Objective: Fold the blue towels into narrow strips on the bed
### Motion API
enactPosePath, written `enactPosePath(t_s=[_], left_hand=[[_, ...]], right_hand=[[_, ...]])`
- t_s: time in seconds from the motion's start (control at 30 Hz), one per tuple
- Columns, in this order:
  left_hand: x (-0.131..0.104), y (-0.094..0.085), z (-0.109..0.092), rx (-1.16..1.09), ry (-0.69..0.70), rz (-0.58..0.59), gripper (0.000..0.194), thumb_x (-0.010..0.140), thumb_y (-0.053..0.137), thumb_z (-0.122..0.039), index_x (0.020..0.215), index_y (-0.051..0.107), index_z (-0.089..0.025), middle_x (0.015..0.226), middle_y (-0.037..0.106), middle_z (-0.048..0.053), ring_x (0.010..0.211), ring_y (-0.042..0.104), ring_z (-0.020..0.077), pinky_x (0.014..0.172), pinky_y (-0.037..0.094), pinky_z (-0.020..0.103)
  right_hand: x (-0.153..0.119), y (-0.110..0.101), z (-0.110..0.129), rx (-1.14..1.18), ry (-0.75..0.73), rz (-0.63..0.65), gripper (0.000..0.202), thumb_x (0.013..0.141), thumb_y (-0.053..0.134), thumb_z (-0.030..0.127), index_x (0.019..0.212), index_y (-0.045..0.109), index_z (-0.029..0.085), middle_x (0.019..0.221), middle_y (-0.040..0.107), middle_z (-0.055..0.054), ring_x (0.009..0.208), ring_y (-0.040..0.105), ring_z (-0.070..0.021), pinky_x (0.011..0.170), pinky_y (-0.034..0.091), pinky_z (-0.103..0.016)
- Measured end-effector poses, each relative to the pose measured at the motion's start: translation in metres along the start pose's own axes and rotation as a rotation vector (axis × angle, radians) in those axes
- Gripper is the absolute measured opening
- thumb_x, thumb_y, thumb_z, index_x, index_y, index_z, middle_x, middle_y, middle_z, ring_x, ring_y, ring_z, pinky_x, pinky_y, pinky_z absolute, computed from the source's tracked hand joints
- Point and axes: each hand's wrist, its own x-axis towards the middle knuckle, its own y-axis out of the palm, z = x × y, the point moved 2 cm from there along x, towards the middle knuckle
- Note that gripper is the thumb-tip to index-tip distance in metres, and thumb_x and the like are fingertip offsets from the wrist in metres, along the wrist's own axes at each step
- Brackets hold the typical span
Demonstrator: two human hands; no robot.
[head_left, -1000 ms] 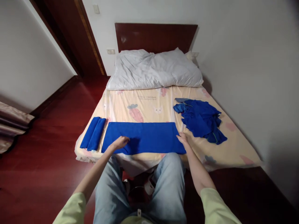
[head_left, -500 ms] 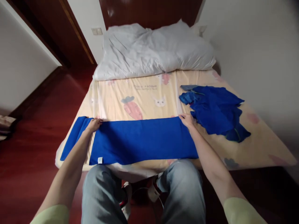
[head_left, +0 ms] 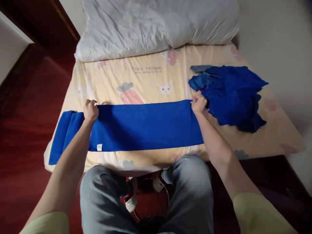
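Note:
A blue towel (head_left: pixel 146 128) lies spread as a long strip across the front of the bed, a small white label (head_left: pixel 99 147) at its lower left corner. My left hand (head_left: pixel 91 110) is closed at the towel's far left corner, its fingers curled. At the far right corner, my right hand (head_left: pixel 199 104) pinches the edge between thumb and fingers. Left of the strip, partly behind my left forearm, rests a folded blue towel (head_left: pixel 62 133). A crumpled pile of blue cloths (head_left: pixel 235 94) lies just beyond my right hand.
The bed (head_left: pixel 151 84) has a pale yellow sheet printed with carrots and a rabbit. A bulky grey-white quilt (head_left: pixel 156 29) sits at the far end. A wall (head_left: pixel 275 39) rises on the right; dark red floor (head_left: pixel 21 130) runs along the left. My knees are at the front edge.
My view has tilted down towards the bed. The towel strip has shifted slightly away from the bed's front edge, with both hands at its far corners. My left hand's fingers have curled in more.

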Motion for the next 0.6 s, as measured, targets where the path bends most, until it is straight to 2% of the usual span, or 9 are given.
enactPosePath(t_s=[0.07, 0.1, 0.2, 0.27, 0.37, 0.43, 0.5, 0.6], left_hand=[[-0.024, 0.01, -0.003, -0.047, 0.041, -0.03, 0.052, 0.101, 0.049, -0.027, 0.148, 0.05, -0.005, 0.155, 0.044, 0.023, 0.135, 0.055, 0.0328, 0.118, 0.041, 0.051], [-0.039, 0.014, -0.003, -0.059, 0.075, -0.022, 0.058, 0.102, 0.048, -0.032, 0.154, 0.043, -0.007, 0.161, 0.038, 0.024, 0.145, 0.047, 0.0351, 0.122, 0.037, 0.053], [-0.094, 0.021, 0.003, -0.056, 0.157, 0.033, 0.066, 0.105, 0.039, -0.046, 0.16, 0.036, -0.01, 0.172, 0.025, 0.02, 0.162, 0.019, 0.0349, 0.131, 0.019, 0.057], [-0.132, 0.021, 0.01, -0.05, 0.173, 0.045, 0.068, 0.106, 0.032, -0.048, 0.163, 0.031, -0.011, 0.174, 0.02, 0.019, 0.164, 0.012, 0.0324, 0.132, 0.014, 0.058], [-0.176, 0.017, 0.019, -0.038, 0.179, 0.09, 0.071, 0.106, 0.029, -0.049, 0.164, 0.029, -0.01, 0.174, 0.019, 0.019, 0.164, 0.011, 0.0315, 0.133, 0.014, 0.056], [-0.193, 0.013, 0.02, -0.016, 0.167, 0.12, 0.072, 0.105, 0.03, -0.048, 0.164, 0.03, -0.007, 0.174, 0.021, 0.021, 0.164, 0.011, 0.0327, 0.132, 0.016, 0.056], [-0.204, 0.006, 0.017, 0.019, 0.135, 0.138, 0.073, 0.104, 0.032, -0.045, 0.162, 0.03, -0.001, 0.172, 0.021, 0.024, 0.164, 0.011, 0.0351, 0.132, 0.018, 0.057], [-0.225, -0.013, 0.01, 0.081, 0.089, 0.158, 0.072, 0.101, 0.039, -0.039, 0.158, 0.034, 0.005, 0.171, 0.021, 0.029, 0.162, 0.013, 0.0394, 0.13, 0.02, 0.059]], right_hand=[[-0.024, -0.001, 0.013, -0.006, 0.06, 0.039, 0.051, 0.104, 0.05, 0.043, 0.139, 0.062, 0.008, 0.128, 0.072, -0.022, 0.125, 0.068, -0.0305, 0.113, 0.05, -0.052], [-0.04, -0.004, 0.021, -0.006, 0.064, 0.066, 0.055, 0.104, 0.05, 0.042, 0.148, 0.055, 0.009, 0.138, 0.068, -0.022, 0.132, 0.064, -0.0304, 0.116, 0.048, -0.052], [-0.098, -0.028, 0.04, -0.013, -0.082, 0.151, 0.062, 0.106, 0.044, 0.043, 0.161, 0.039, 0.016, 0.164, 0.046, -0.016, 0.153, 0.044, -0.0268, 0.127, 0.037, -0.049], [-0.137, -0.049, 0.043, -0.042, -0.145, 0.145, 0.06, 0.107, 0.037, 0.043, 0.161, 0.039, 0.017, 0.169, 0.039, -0.013, 0.159, 0.034, -0.0241, 0.131, 0.031, -0.048], [-0.182, -0.07, 0.031, -0.119, -0.138, 0.186, 0.058, 0.107, 0.033, 0.043, 0.156, 0.047, 0.015, 0.165, 0.044, -0.014, 0.159, 0.034, -0.0257, 0.131, 0.028, -0.052], [-0.197, -0.077, 0.024, -0.143, -0.107, 0.221, 0.057, 0.105, 0.035, 0.042, 0.152, 0.053, 0.015, 0.162, 0.048, -0.015, 0.158, 0.035, -0.0275, 0.131, 0.026, -0.056], [-0.201, -0.082, 0.022, -0.118, -0.04, 0.217, 0.056, 0.102, 0.039, 0.039, 0.148, 0.056, 0.012, 0.16, 0.05, -0.017, 0.157, 0.037, -0.0289, 0.13, 0.027, -0.057], [-0.2, -0.098, 0.036, -0.01, 0.146, 0.112, 0.056, 0.094, 0.047, 0.036, 0.141, 0.061, 0.009, 0.156, 0.055, -0.02, 0.154, 0.041, -0.0308, 0.129, 0.03, -0.056]])
